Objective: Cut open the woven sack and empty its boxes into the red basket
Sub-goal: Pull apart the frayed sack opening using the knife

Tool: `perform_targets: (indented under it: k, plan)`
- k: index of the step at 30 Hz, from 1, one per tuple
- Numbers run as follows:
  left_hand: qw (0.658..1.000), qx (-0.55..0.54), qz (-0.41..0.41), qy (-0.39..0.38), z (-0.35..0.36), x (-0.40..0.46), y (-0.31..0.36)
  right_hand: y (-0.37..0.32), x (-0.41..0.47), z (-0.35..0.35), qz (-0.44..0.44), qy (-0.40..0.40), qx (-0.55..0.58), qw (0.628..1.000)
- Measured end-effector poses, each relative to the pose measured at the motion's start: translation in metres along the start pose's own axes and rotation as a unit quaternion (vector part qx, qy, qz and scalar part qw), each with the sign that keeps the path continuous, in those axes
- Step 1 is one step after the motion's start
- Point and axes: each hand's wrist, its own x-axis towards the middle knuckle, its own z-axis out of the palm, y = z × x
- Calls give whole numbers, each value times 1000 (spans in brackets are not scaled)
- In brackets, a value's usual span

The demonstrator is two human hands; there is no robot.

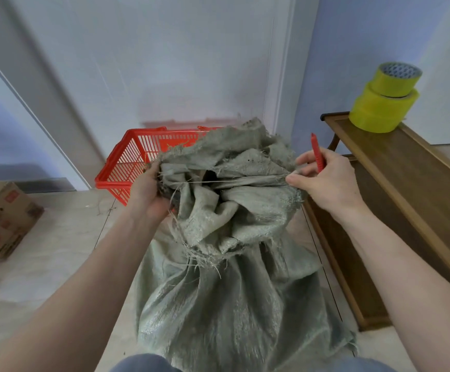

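Observation:
A grey-green woven sack (226, 304) stands on the floor between my arms, its frayed mouth bunched up at the top. My left hand (148, 194) grips the left side of the sack's mouth. My right hand (325, 178) holds a red utility knife (317, 153) pointing up and also pinches a thin string (231, 180) stretched taut across the mouth. The red basket (127, 167) sits on the floor just behind the sack, partly hidden by it. No boxes show; the sack's inside is hidden.
A brown wooden bench (406, 183) stands at the right, close to the sack, with two stacked yellow tape rolls (384, 100) on it. A cardboard box (1, 221) lies on the floor at the left. White wall panels and a door stand behind the basket.

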Motion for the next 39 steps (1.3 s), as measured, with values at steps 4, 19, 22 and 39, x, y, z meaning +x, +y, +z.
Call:
perform_targets:
  k: [4,19,22,39]
  plan:
    - [997,32,-23,-70,-14,-6,-1,8,-3,0,15,-13,-37,999]
    - [980,173,56,-80,4,-29,-15,-38,-6,70,-74,-90,-141,983]
    - [967,236,80,-52,-5,-22,-11,-40,-3,66,-87,-138,-128,978]
    - [551,698,395,-232,31,-9,-13,-51,4,30,-87,-149,2,985]
